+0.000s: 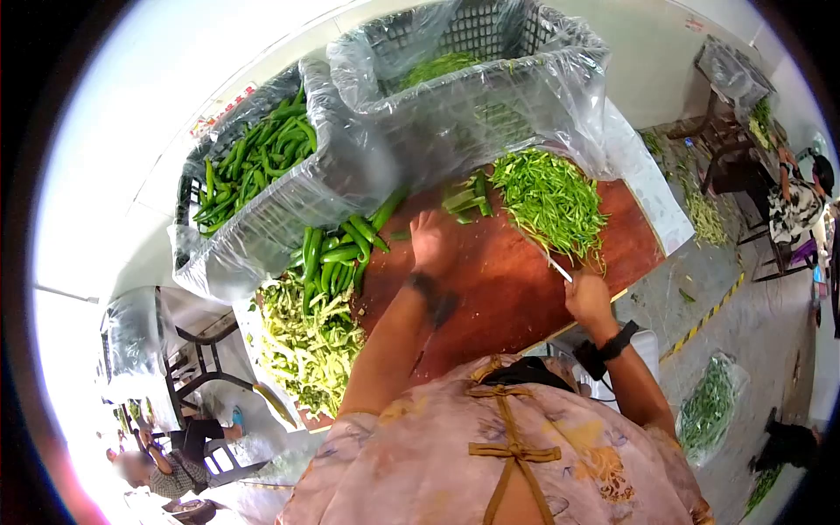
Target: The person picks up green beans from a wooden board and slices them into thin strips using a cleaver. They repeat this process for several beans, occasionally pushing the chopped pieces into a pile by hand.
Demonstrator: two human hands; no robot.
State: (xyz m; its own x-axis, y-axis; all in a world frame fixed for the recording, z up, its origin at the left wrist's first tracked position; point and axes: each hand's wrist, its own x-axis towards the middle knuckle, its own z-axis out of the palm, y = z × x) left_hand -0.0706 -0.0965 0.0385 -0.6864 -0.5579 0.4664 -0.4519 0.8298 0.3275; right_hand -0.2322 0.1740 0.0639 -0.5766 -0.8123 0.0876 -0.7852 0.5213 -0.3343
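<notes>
My right hand [588, 297] is closed around the white handle of a knife [553, 262]. The blade points up and left, its far end against a heap of shredded green pepper [553, 206]. Over the red-brown board [472, 306], my left hand [430, 243] reaches forward with fingers outstretched and nothing visible in them. Just to its left lie whole green peppers [337, 254]. A few cut pepper pieces [468, 199] rest between that hand and the heap. Pale pepper cores and scraps [308, 346] are piled at the board's left side.
Behind the board stand two plastic-lined crates: one crate [254, 210] with whole peppers, another crate [472, 96] with shredded pepper. A clear bag of greens [713, 407] lies on the floor at right. Other people sit at lower left [179, 464] and far right [796, 201].
</notes>
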